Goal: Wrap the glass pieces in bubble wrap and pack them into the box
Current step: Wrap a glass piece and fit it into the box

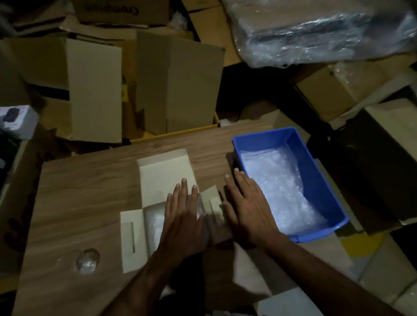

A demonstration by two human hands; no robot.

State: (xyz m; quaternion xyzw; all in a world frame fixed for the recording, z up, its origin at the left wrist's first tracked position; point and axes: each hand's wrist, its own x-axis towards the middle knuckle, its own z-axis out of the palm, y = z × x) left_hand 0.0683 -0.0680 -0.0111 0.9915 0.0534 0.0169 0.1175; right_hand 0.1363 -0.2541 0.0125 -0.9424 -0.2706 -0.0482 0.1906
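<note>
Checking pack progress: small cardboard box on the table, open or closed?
Open. The box has its top flap lying flat away from the person and its left side flap spread; bubble wrap shows inside, under the flat left hand.

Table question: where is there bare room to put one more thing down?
Bare wood shows on the table's far left, between its edge and the open box, beyond the clear glass piece. It is crowded between box and blue bin, where both hands lie, left hand and right hand.
</note>
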